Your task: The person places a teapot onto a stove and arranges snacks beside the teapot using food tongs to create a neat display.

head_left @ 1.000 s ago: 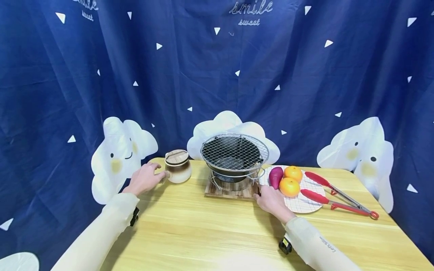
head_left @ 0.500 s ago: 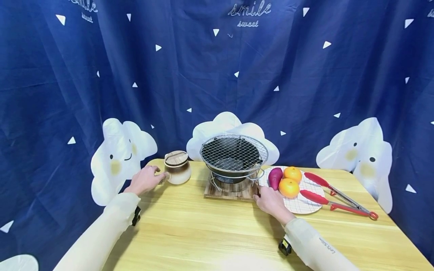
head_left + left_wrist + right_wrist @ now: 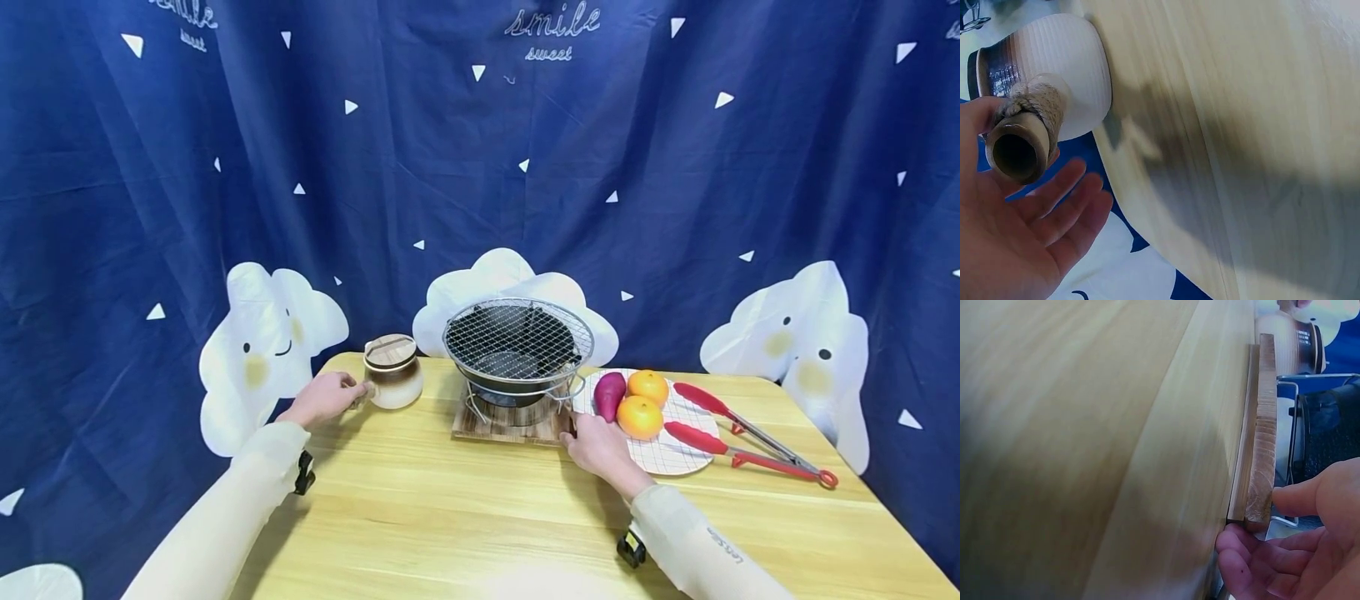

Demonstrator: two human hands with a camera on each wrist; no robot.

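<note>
A lidded brown-and-white pot (image 3: 396, 387) stands at the table's back left. My left hand (image 3: 324, 398) is at its side handle (image 3: 1042, 107), a hollow tube wrapped in rope. In the left wrist view the thumb and forefinger hold this handle while the other fingers spread below it. A round black grill (image 3: 517, 337) with a wire mesh top rests on a wooden board (image 3: 495, 429). At the board's front right corner is my right hand (image 3: 600, 446). The right wrist view shows its thumb on the board's upper side and curled fingers at the lower edge.
Right of the grill lies a checked plate (image 3: 678, 460) with a purple sweet potato (image 3: 609, 395) and two oranges (image 3: 640, 417). Red-tipped tongs (image 3: 696, 437) lie spread, tips over the plate. A blue curtain (image 3: 480, 167) hangs behind the table (image 3: 450, 508).
My left hand's fingers have curled in closer at the pot's handle. The right hand stays at the board's corner; pot, grill and food have not moved.
</note>
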